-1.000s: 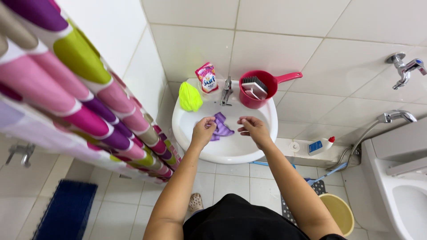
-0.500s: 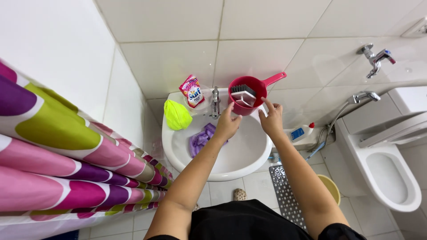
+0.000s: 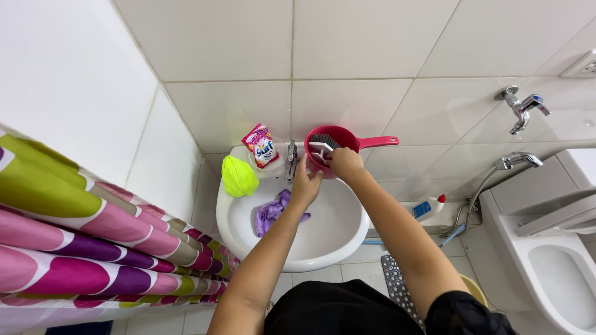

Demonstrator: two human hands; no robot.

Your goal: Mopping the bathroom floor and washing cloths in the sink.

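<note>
Above the white basin (image 3: 248, 239), our right hand (image 3: 345, 164) grasps the brush (image 3: 322, 145) in the red dipper (image 3: 354, 140) while our left hand (image 3: 305, 185) steadies its rim.

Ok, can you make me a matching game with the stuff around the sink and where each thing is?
Things:
1. purple cloth
2. scrub brush
3. yellow-green cloth
4. pink pouch

Places:
A. in the red dipper
B. on the sink's left rim
C. in the basin
D. behind the tap, by the wall

Pairs: 1-C, 2-A, 3-B, 4-D
</note>
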